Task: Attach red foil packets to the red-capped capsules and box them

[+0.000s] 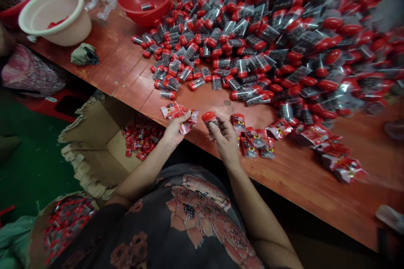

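Observation:
My left hand (176, 130) grips a few red printed foil packets (178, 114) at the table's near edge. My right hand (225, 141) holds a small clear tube with a red cap (209, 118), its cap pointing left. The two hands are close together and not touching. Just right of my right hand lies a loose pile of red foil packets (255, 143). Beyond it spreads a large heap of red-capped tubes in clear plastic wrap (252, 46), covering much of the wooden table (315, 185).
Below the table's near edge stands an open cardboard box (94, 143) holding red packets, with a sack of packets (66, 227) at lower left. A red basin (143, 2) and a cream basin (55, 16) stand at the table's far left, with a crumpled cloth (84, 54) nearby.

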The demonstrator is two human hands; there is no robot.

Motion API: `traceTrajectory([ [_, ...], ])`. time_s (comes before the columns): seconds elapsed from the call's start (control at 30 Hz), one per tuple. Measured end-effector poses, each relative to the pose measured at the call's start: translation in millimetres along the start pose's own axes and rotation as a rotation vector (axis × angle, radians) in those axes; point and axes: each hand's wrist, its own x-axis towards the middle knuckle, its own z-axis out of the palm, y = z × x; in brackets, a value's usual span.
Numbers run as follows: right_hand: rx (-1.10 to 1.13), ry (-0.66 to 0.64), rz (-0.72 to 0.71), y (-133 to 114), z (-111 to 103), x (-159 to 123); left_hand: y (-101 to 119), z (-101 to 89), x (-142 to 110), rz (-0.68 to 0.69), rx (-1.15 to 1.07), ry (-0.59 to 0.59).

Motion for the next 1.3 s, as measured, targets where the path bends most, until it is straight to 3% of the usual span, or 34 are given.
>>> traceTrajectory([
  [0.27, 0.045, 0.062, -0.025, -4, -10, -5, -9, 12.1, -10, -0.076, 0.12, -0.026],
  [0.53, 0.053, 0.003, 0.007, -2, -14, -10, -13, 13.5, -11, 0.018, 0.227, -0.033],
  [0.87, -0.045, -0.031, -0.068, -1, -20, -15, -12, 13.8, -9, 0.099, 0.203, -0.032],
  [1.1, 0.03, 0.033, -0.014, -3, -17, -15, -14, 18.9, -15, 0.187, 0.274, -0.06],
  [1.3, 0.034, 0.086, -0.003, 4, -18, -15, -14, 22.1, -16, 0.175, 0.263, -0.055],
])
